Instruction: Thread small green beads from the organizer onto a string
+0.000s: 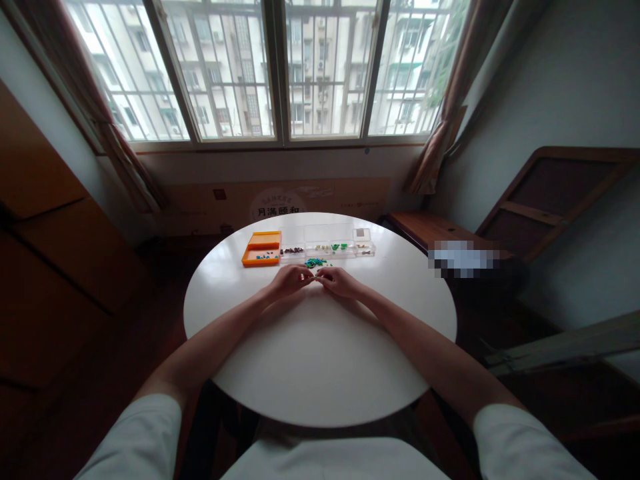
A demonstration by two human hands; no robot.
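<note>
Over the middle of a round white table [320,360], my left hand [290,280] and my right hand [340,281] meet at their fingertips. Both are closed in a pinch, and whatever sits between the fingers is too small to name. Just beyond them lies a small heap of green and blue pieces [316,263]. Behind the heap stands a clear compartment box [320,235] with dark, pale and green pieces in separate sections. To its left, an orange case [262,248] lies with its lid up and a few blue and dark pieces inside.
A small clear box [361,235] is at the right end of the compartment box. A wooden bench [440,230] stands right of the table, below a leaning wooden frame [545,200]. Behind the table is a flat cardboard panel [200,207] under the window.
</note>
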